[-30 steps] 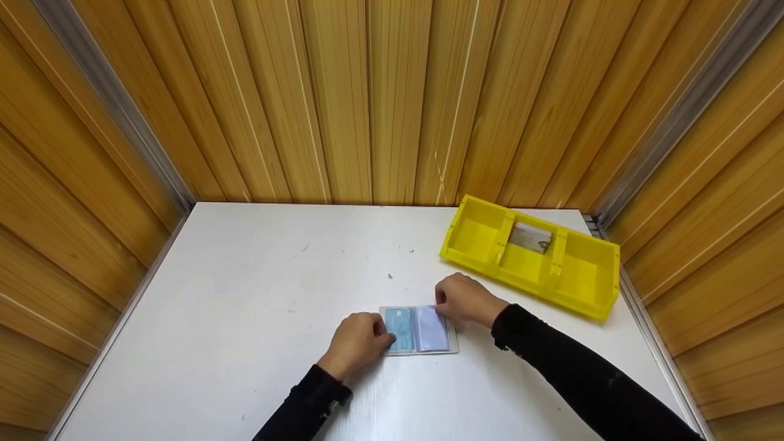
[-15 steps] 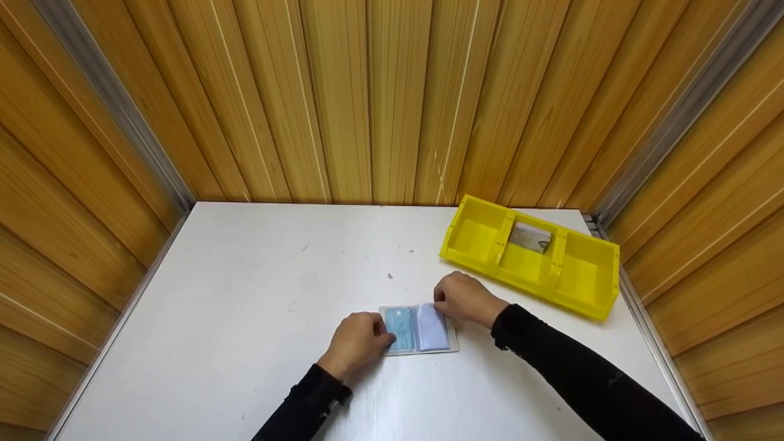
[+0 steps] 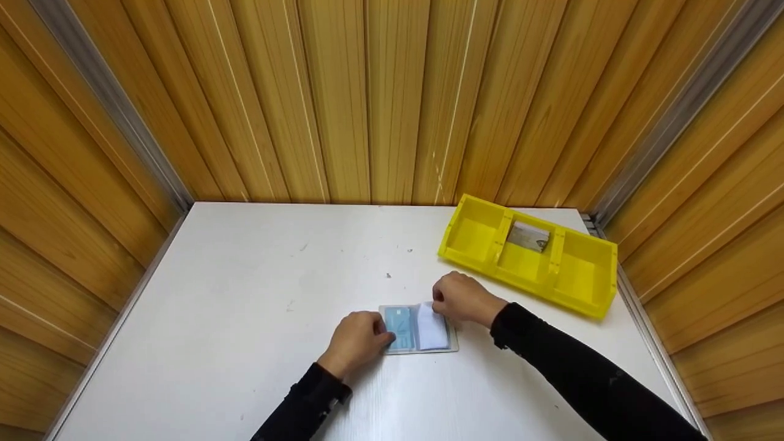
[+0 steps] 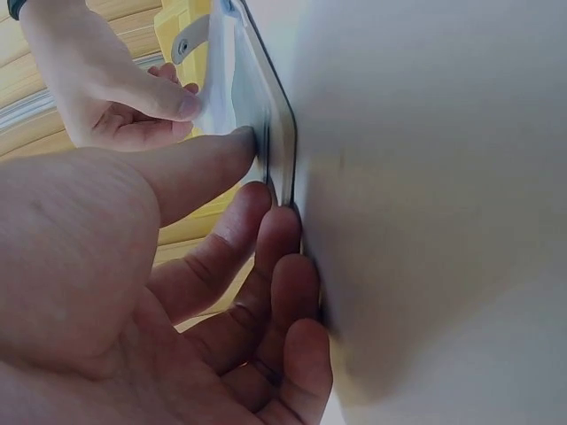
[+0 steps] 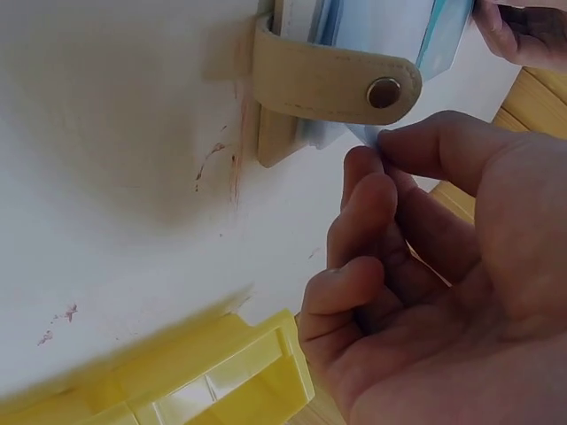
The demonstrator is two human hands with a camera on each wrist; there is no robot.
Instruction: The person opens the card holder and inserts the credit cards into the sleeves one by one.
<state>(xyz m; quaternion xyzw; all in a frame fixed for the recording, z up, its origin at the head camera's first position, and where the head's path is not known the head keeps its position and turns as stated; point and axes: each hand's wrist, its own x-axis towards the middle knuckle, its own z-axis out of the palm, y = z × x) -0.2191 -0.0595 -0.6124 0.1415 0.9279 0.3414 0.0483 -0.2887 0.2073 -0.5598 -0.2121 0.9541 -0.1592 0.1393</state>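
Observation:
An open card holder [image 3: 454, 344] lies on the white table, with a blue card [image 3: 400, 327] in its left side and a pale, thin sleeve [image 3: 433, 331] on its right. My left hand [image 3: 355, 343] pinches the holder's left edge, thumb on top and fingertips at the outer rim. At the upper right, my right hand [image 3: 465, 298] pinches the far corner of the pale sleeve between thumb and index finger. In the right wrist view, a beige strap [image 5: 328, 81] with a metal snap sticks out beside those fingertips.
Beyond my right hand, a yellow three-compartment bin [image 3: 520, 279] sits at an angle at the back right of the table. A small stack of printed cards [image 3: 528, 236] lies in its middle compartment. Wood-patterned walls [image 3: 343, 104] enclose the table's back and sides.
The pale sleeve's far corner has lifted slightly and shifted left as my right hand moved a little that way. My left hand and the card holder stay in place.

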